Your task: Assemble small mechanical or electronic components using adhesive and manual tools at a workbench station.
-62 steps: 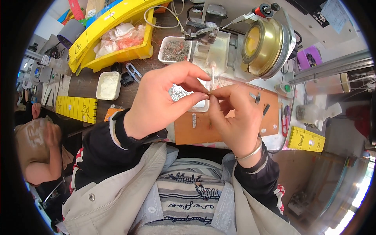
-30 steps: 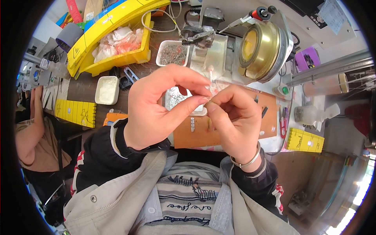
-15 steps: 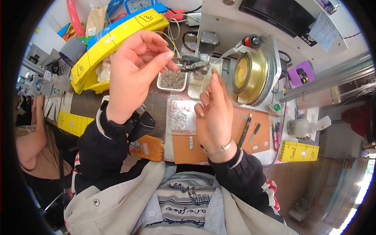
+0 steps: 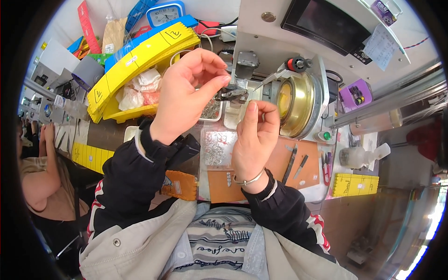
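My left hand (image 4: 192, 93) is raised beside a small dark metal clamp (image 4: 232, 94) on the machine. Its thumb and index finger are pinched together at the clamp's left side; whatever they grip is too small to make out. Just right of and below the clamp is my right hand (image 4: 255, 140), thumb and bent forefinger pressed together, and anything between them is likewise too fine to see. Behind the left fingers, a white dish (image 4: 212, 111) of small metal pieces is partly covered. Under the hands lies a clear tray (image 4: 217, 148) with small curved metal pieces.
A gold spool (image 4: 296, 105) stands right of the hands, below a dark screen (image 4: 322, 23). At left are yellow foam strips (image 4: 140, 63) and a yellow bin (image 4: 123, 112). Tweezers (image 4: 290, 163) and red-handled snips (image 4: 325, 170) lie nearby. Another person's arm (image 4: 49, 172) is at far left.
My left hand has shifted right and down toward the clamp. My right hand has turned, its fingers drawing into a pinch just below the clamp. The view has shifted slightly.
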A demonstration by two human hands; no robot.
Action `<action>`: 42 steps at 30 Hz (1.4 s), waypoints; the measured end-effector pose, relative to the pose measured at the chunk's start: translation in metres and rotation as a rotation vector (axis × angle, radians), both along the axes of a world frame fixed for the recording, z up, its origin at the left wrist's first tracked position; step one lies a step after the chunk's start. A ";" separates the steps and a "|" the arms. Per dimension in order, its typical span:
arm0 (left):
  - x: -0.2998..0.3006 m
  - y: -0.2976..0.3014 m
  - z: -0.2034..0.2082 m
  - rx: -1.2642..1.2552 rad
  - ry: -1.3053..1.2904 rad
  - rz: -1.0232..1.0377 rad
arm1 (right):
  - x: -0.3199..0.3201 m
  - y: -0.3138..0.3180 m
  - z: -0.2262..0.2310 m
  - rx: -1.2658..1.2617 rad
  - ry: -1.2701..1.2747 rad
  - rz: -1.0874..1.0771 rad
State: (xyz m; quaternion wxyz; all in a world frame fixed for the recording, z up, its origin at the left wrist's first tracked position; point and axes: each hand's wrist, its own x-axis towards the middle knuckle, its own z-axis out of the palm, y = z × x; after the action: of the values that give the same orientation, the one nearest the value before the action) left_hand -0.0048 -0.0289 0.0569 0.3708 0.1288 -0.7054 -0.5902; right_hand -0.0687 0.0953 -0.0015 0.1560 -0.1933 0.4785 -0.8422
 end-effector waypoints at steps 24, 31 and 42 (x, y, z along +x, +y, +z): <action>-0.019 0.020 -0.011 -0.345 -0.139 0.097 | -0.010 0.047 0.009 0.239 -0.112 0.477; -0.023 0.009 0.003 -0.521 -0.148 0.053 | -0.020 0.008 0.013 0.191 -0.118 0.223; -0.024 0.007 0.009 -0.645 -0.226 0.003 | -0.026 -0.008 -0.003 0.141 0.040 0.112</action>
State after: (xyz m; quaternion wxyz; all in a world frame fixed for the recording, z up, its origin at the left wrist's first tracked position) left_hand -0.0291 -0.0220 0.0660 0.3128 0.0703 -0.8921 -0.3185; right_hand -0.0944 0.0872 -0.0041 0.2066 -0.2251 0.5283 -0.7922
